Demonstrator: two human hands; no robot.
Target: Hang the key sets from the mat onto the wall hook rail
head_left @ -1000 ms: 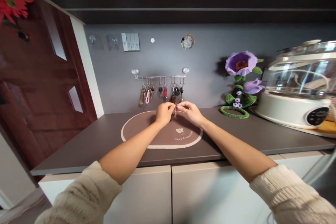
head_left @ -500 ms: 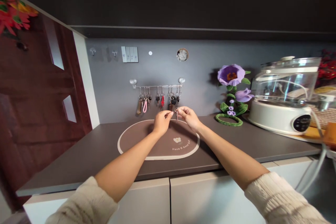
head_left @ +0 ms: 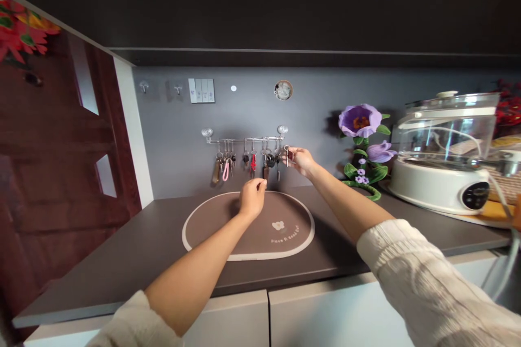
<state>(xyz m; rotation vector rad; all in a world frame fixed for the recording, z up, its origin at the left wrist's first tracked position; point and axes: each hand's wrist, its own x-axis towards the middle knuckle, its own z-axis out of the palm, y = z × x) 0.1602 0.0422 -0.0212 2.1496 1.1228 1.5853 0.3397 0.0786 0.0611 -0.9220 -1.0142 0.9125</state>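
Dark counter (head_left: 134, 249) across the middle of the view, its front left corner low at the left. White appliance with a clear top (head_left: 443, 181) toward the counter's right end. Brown oval mat (head_left: 228, 222), pale-rimmed, lies between the counter's back and front edges; a pale flower and lettering are printed near its right end. Purple flower ornament (head_left: 360, 121) stands near the back edge, left of the appliance. Clear rail (head_left: 244, 140) fixed to the wall above the back edge.

Left hand (head_left: 251, 199) is over the mat, thumb and forefinger pressed together; cannot tell whether anything small sits between them. Right hand (head_left: 303, 161) is raised just beside the rail's right end, fingertips pinching a key ring.

Key bunches hang along the rail, one with a pink loop (head_left: 226, 170), another with a red charm (head_left: 253, 163). Key ring (head_left: 287, 148) hangs a slim metal piece below the person's fingertips.
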